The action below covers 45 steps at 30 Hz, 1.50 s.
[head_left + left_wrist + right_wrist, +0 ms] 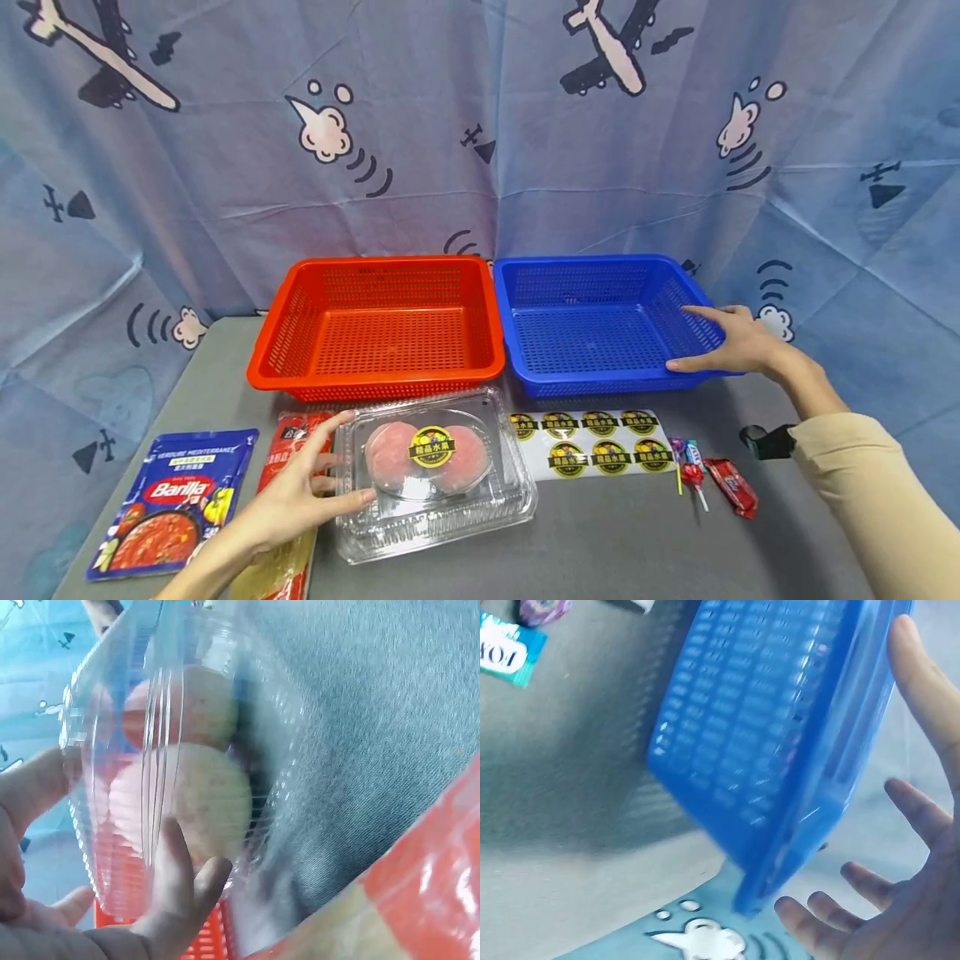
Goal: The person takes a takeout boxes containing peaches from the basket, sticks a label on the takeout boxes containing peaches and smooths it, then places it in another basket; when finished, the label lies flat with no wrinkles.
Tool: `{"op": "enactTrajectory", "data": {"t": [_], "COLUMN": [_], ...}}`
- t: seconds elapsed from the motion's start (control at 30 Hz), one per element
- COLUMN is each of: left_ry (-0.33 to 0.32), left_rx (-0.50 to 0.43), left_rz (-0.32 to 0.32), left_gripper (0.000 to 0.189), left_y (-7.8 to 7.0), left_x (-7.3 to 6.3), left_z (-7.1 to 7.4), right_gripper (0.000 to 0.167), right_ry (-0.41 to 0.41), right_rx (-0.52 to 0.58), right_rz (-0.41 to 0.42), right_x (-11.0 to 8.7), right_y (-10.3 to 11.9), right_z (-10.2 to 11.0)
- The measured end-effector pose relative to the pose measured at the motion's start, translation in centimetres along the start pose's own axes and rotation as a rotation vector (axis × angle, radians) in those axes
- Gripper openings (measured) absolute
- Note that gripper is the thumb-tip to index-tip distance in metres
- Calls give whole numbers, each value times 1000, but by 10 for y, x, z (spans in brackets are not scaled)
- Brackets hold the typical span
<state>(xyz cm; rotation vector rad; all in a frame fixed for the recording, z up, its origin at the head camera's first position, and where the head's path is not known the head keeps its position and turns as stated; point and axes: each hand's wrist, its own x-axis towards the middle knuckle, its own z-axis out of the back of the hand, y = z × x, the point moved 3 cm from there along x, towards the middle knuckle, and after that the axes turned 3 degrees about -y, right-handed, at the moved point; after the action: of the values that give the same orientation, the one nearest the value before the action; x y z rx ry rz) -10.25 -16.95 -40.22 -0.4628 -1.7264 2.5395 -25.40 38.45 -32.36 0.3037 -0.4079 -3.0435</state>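
A clear plastic clamshell box (442,521) with pink, round, peach-like fruits (392,454) inside and a black-and-gold sticker (432,447) on its lid is at the front centre. My left hand (300,492) holds its left side, thumb toward the front and fingers toward the back. The left wrist view shows fingertips (174,851) against the clear wall. Whether the box rests on the table is unclear. My right hand (731,342) hovers at the right rim of the blue basket (600,385), fingers spread, with nothing in it.
Left of the blue basket stands a red basket (375,383). A sticker sheet (540,454) lies right of the box, with lollipops (693,473) and a red packet (732,487) beyond. At left lie a Barilla pouch (176,492) and a red-and-yellow package (288,554), partly under my left hand.
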Motion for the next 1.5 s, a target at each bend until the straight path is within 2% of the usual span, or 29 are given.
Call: {"op": "enactTrajectory", "data": {"t": [0.07, 0.17, 0.27, 0.37, 0.5, 0.57, 0.73, 0.9, 1.17, 1.33, 1.5], "left_ry": [18, 48, 53, 20, -30, -26, 23, 70, 43, 101, 166], "left_rx": [-25, -73, -159, -234, -233, -246, -388, -442, -527, -552, -560], "left_rz": [-14, -2, 55, 135, 232, 261, 306, 288, 304, 296, 246], "left_gripper": [95, 90, 97, 109, 107, 101, 97, 100, 92, 92, 89], "left_y": [0, 0, 2, 5, 10, 11, 16, 19, 23, 17, 5], "left_x": [-1, -3, -4, -4, -3, -3, -4, -4, -6, -14, -21], "left_z": [-2, -5, -8, -10, -13, -16, -25, -27, -27, -27, -25], "right_gripper": [121, 128, 133, 136, 135, 133, 132, 134, 133, 132, 132], "right_ry": [14, 65, 135, 219, 314, 341, 357, 348, 347, 346, 339], "right_rx": [20, 62, 98, 166, 275, 311, 323, 328, 333, 336, 344], "right_rz": [-22, -50, -80, -104, -130, -139, -157, -170, -172, -181, -195], "right_x": [1, 2, 0, -1, -1, 0, -3, -6, -7, -8, -9], "right_y": [-10, -24, -34, -38, -38, -37, -37, -39, -38, -38, -39], "right_z": [-1, -5, -9, -13, -18, -19, -18, -19, -20, -19, -21]}}
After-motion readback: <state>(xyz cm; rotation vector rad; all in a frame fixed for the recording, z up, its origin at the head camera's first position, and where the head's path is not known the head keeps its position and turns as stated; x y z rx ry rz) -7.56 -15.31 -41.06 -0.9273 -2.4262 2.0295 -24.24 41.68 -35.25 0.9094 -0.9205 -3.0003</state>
